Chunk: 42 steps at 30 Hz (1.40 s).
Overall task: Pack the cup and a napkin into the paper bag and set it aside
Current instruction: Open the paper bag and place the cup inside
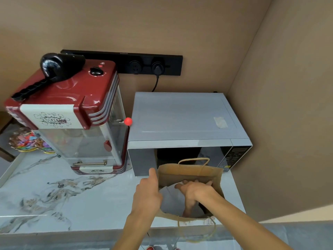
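The paper bag (pixel 191 177) stands open at the near edge of my marble counter (pixel 54 192), just in front of the microwave. It is plain brown kraft paper with twisted paper handles: the near one (pixel 198 230) flops down over the counter's edge, the far one (pixel 193 162) stands up against the microwave door. Inside the mouth I see a pale, whitish sheet (pixel 171 197), which could be the napkin; I cannot tell for certain, and the cup is not something I can make out.

My right hand (pixel 195 192) is down inside the bag, wrist bent over the near rim. The fingers are curled forward toward the bag's far wall and the thumb points down into it. Whether they are gripping anything I cannot tell, since the bag's depth hides the tips. My left hand (pixel 147 193) sits at the bag's left rim, held at that edge with the thumb stretched straight up and the other fingers hidden behind the paper; it seems to clasp the rim.

Behind the bag is the silver microwave (pixel 183 120), its dark door facing me. To its left stands a red popcorn machine (pixel 75 112), and behind both a black socket strip (pixel 144 65) runs along the wall.
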### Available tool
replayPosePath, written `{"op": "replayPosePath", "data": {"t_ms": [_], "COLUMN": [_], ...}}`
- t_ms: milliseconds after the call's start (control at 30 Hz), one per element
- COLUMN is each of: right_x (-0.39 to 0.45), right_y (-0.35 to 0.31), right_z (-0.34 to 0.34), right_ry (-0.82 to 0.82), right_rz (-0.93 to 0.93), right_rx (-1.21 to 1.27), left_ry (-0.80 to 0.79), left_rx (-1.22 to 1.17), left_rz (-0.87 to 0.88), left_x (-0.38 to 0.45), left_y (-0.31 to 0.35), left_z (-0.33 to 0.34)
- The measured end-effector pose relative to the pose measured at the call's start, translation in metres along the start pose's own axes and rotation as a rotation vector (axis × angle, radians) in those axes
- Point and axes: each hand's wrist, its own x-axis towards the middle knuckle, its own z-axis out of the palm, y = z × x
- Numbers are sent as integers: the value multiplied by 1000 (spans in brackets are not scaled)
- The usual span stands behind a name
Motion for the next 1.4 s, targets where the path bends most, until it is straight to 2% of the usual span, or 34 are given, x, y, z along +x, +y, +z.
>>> {"op": "replayPosePath", "data": {"t_ms": [133,267,400,467,567,633,700,867,1167,1400], "right_x": [8,12,13,13,15,20,25,44,69,71], "right_y": [11,22,27,27,28,30,34,33,21,15], "right_z": [2,-6,-12,-15,-17,-15,-16,-12,-4,-3], "right_ry": [-75,-142,-115,-46,84,95,68,-90,-174,-181], "right_rz": [-6,-62,-81,-72,-69,-69,-59,31,118,156], "right_rx": [-33,10,39,78,8,-29,19,412,373,386], "left_ry": [-70,-80,-63,-77,-102,-110,-101,-93,-136,-170], "left_rx": [-95,-93,-93,-123,-188,-214,-229,-191,-300,-475], "left_rz": [-45,-70,-65,-54,-59,-58,-45,-3,64,112], "left_x": [4,4,11,14,20,23,25,24,23,31], "left_y": [-4,-7,-10,-10,-9,-8,-8,-9,-19,-30], "left_z": [-3,-4,-7,-10,-13,-13,-11,-3,5,4]}}
